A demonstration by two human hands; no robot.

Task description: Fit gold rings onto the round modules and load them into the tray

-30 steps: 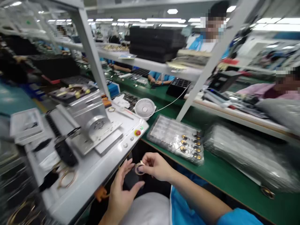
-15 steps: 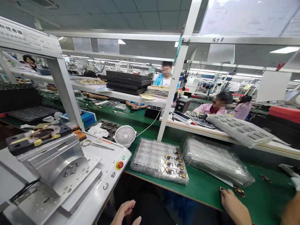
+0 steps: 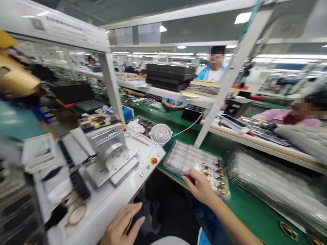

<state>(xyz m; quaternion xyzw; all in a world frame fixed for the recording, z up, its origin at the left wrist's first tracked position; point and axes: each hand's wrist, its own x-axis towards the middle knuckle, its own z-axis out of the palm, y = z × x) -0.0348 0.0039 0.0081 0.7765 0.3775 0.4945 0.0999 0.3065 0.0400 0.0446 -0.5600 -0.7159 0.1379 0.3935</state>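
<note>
Clear tray (image 3: 178,153) lies along the front edge of the green desk (image 3: 245,207), beyond our left hand (image 3: 124,224), which hangs with fingers spread, nothing seen in it, by the white bench's (image 3: 112,204) front edge. Our right hand (image 3: 200,187) reaches over the tray's front edge, fingertips close together toward its left corner; we cannot tell whether they pinch anything. Dark-and-gold parts (image 3: 220,172) sit along the tray's right edge. We judge the step in hand to be fingertip work at the tray; the next move seems to call for a light touch, leaving those parts undisturbed. Past the back left corner stands a fan (image 3: 160,133).

With its arm (image 3: 231,217) extended, the right fingers (image 3: 193,174) bend; left fingers (image 3: 127,213) (lower down) stand apart.
</note>
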